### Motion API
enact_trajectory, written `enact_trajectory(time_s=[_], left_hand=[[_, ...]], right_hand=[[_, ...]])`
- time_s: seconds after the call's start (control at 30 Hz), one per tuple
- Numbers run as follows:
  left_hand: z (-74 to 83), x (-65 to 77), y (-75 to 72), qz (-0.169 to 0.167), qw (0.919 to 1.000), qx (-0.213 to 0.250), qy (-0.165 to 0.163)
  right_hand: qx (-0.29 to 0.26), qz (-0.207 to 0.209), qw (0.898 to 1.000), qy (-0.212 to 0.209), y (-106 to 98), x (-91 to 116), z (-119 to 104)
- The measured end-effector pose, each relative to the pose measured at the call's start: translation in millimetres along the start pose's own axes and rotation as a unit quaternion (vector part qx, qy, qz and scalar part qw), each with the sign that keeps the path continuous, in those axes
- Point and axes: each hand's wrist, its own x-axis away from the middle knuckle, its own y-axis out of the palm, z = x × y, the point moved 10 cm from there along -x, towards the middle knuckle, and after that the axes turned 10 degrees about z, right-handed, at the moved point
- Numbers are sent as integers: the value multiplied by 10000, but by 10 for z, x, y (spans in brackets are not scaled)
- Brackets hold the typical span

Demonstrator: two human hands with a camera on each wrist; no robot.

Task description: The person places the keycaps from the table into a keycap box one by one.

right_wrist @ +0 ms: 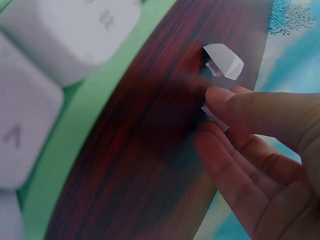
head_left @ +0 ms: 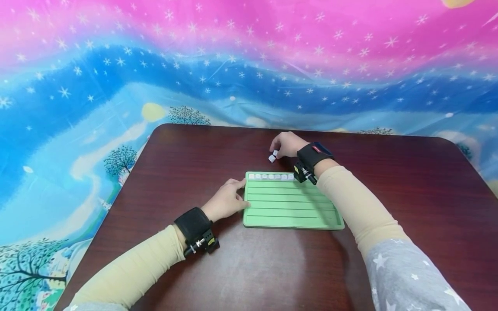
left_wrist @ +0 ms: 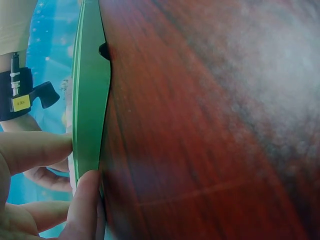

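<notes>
A light green tray (head_left: 292, 209) with several long slots lies on the table, a row of white keycaps (head_left: 271, 176) in its farthest slot. My left hand (head_left: 225, 200) rests at the tray's left edge, its thumb and a finger touching the side and rim in the left wrist view. Beyond the tray, my right hand (head_left: 288, 144) is low over the table. Between its thumb and fingers it pinches a white keycap (right_wrist: 216, 119). Another white keycap (right_wrist: 226, 61) lies tilted on the table just beside the fingertips. The right forearm hides the tray's far right part.
The dark brown wooden table (head_left: 186, 155) has rounded far corners. A pink and blue patterned cloth (head_left: 249, 65) hangs behind and to the left of it. Each wrist wears a black band with a small camera.
</notes>
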Motion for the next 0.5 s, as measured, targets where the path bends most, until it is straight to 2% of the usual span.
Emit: enact_trajectory(time_s=[0.5], left_hand=[[11, 24, -9, -24, 10000, 86, 30]], right_hand=[[327, 35, 9994, 132, -10, 18, 54]])
